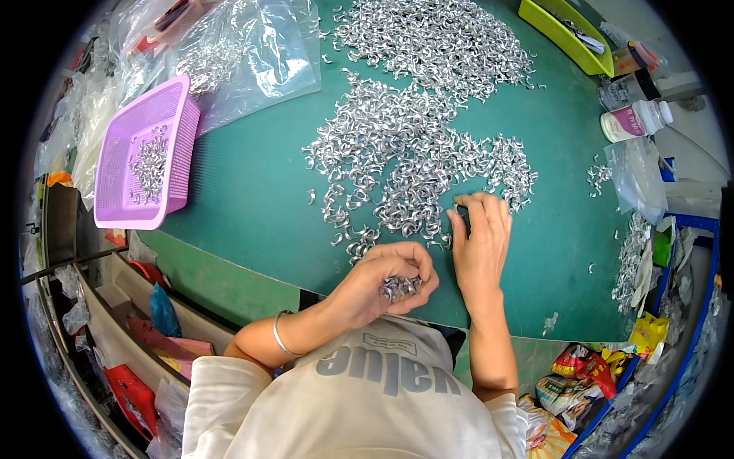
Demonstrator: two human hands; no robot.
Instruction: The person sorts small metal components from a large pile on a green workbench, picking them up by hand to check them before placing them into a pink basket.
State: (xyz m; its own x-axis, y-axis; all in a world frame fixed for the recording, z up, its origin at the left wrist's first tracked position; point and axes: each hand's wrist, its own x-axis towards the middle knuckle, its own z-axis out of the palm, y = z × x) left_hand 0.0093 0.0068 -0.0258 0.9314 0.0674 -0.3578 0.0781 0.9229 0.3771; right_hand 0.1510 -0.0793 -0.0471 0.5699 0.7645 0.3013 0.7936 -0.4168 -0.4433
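Left grip is curled round a handful of small metal crescents, fingers folded over and the silver showing in the hollow of the hand, close by the near edge of the green tabletop. Across to the right grip: it dips in at the near side of the main heap, thumb and forefinger bent toward each other, their tips right at the loose crescents; whether they pinch one, I cannot tell.

And look at these crescents! Bright silver, shiny, each one a short hooked curve, catching the light with dark shadows in the bends. They lie every which way, tangled thick in the middle of the heap and thinning to single ones at its near left fringe. Beyond it sits the far heap, just as dense. Over on the left, more lie in a purple plastic basket with perforated walls, and others show at a clear plastic bag, inside or under it, hard to say which. Out at the right edge, a narrow strip of silver pieces runs along, nearer than the white bottle.
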